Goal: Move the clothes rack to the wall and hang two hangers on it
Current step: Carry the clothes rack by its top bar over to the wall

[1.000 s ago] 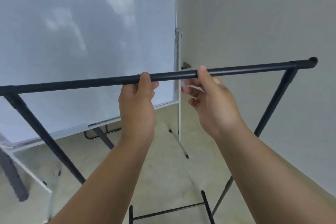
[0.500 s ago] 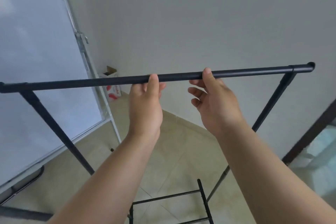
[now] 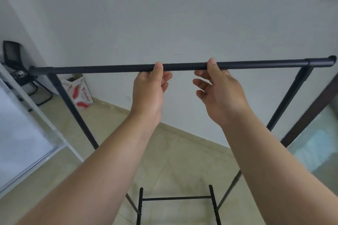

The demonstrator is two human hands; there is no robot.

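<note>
The black clothes rack's top bar (image 3: 256, 65) runs level across the view, close in front of the white wall (image 3: 182, 14). My left hand (image 3: 148, 93) holds the bar near its middle, thumb over the front and fingers curled behind. My right hand (image 3: 221, 93) holds it a little to the right, thumb pressed on the bar and fingers loosely spread just below it. The rack's slanted legs drop at both ends, and its lower crossbars (image 3: 175, 198) show near the floor. No hangers are in view.
A whiteboard on a stand (image 3: 18, 133) is at the left edge. A white and red cardboard box (image 3: 80, 93) and a black chair (image 3: 16, 71) sit in the left corner. A dark door frame with glass (image 3: 311, 111) is at the right. The floor is beige tile.
The view and the rack have swung right, from facing the whiteboard to facing the wall. The whiteboard has slid to the left edge. Both hands stay on the bar.
</note>
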